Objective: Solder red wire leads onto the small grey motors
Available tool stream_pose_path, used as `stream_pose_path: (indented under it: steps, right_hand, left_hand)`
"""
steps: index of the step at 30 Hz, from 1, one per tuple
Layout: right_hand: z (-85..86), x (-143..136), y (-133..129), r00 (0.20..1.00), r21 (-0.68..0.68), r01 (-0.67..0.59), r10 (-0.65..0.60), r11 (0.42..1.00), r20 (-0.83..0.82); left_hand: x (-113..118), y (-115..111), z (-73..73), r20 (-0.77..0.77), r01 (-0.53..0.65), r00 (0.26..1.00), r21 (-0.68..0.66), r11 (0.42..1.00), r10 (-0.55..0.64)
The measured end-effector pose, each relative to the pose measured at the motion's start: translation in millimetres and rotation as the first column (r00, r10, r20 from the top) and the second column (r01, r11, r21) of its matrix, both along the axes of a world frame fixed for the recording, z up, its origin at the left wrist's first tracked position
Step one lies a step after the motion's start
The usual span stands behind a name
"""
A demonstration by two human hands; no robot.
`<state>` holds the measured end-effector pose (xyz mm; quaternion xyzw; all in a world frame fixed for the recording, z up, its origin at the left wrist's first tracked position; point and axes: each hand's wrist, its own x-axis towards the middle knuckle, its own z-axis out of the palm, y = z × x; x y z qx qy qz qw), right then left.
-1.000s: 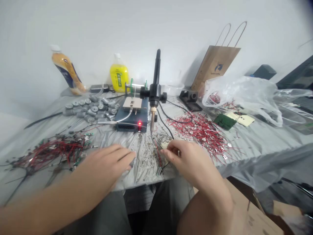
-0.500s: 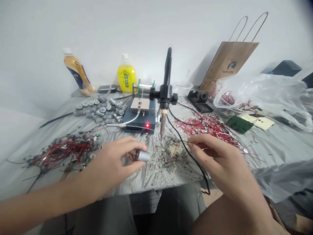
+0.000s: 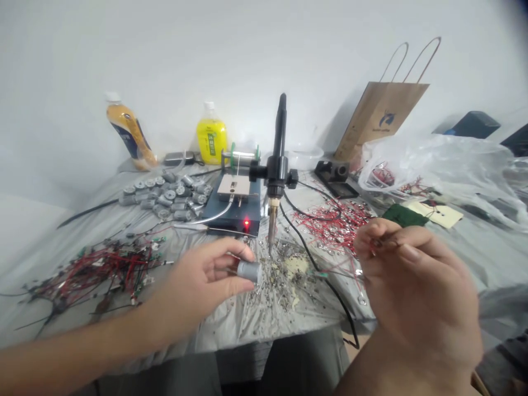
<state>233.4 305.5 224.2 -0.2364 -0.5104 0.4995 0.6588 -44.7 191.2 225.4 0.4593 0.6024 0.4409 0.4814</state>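
Note:
My left hand grips a small grey cylindrical motor between thumb and fingers, just left of the tip of the mounted soldering iron. My right hand is raised near the camera with fingers pinched on a thin red wire; the wire's far end is hard to make out. Below the iron tip lies a patch of solder bits and scraps on the grey sheet.
A blue station with a red light stands behind the iron. Grey motors lie back left, wired pieces at left, red wires at right. Two bottles, a paper bag and a plastic bag line the back.
My left hand picked up a grey motor and carried it right toward the iron tip. My right hand left the scrap patch and rose toward the camera holding a wire.

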Motion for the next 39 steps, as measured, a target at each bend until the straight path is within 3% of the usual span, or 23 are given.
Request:
stream_pose_path:
  steps: [8,13,19,27,32,36,39]
  right_hand:
    - [0.1,0.9,6.2,0.998,-0.036,0.011,-0.013,0.999,-0.057]
    - [1.1,5.4,1.2,0.993,-0.08,0.081,-0.074,0.993,0.091]
    - [-4.4,13.6,-5.8,0.937,-0.029,0.215,-0.197,0.976,0.289]
    - [3.3,-4.0,-0.4,0.992,-0.132,-0.001,0.018,0.991,0.126]
    - [7.7,-8.1,-3.0,0.992,-0.134,-0.03,0.047,0.99,0.12]
    - [9.1,-8.1,-15.0,0.96,-0.106,0.001,0.029,0.994,0.28]
    - [12.6,-6.5,-26.3,0.872,-0.034,0.061,-0.037,0.998,0.489]
  left_hand:
    - [8.5,-3.5,-0.3,-0.063,-0.07,0.995,0.174,0.982,0.082]
    - [14.8,-6.4,-10.2,-0.106,-0.046,0.991,0.289,0.956,0.08]
    - [15.6,-9.5,-15.3,-0.208,-0.023,0.973,0.362,0.932,0.105]
    - [16.3,-2.7,-21.5,-0.185,-0.01,0.98,0.329,0.944,0.075]
    - [18.2,-2.0,-14.2,-0.145,-0.034,0.985,0.355,0.934,0.091]
    - [20.9,1.9,-8.5,-0.053,-0.121,0.988,0.324,0.938,0.146]
    - [21.0,2.3,-8.5,-0.066,-0.136,0.984,0.313,0.94,0.164]
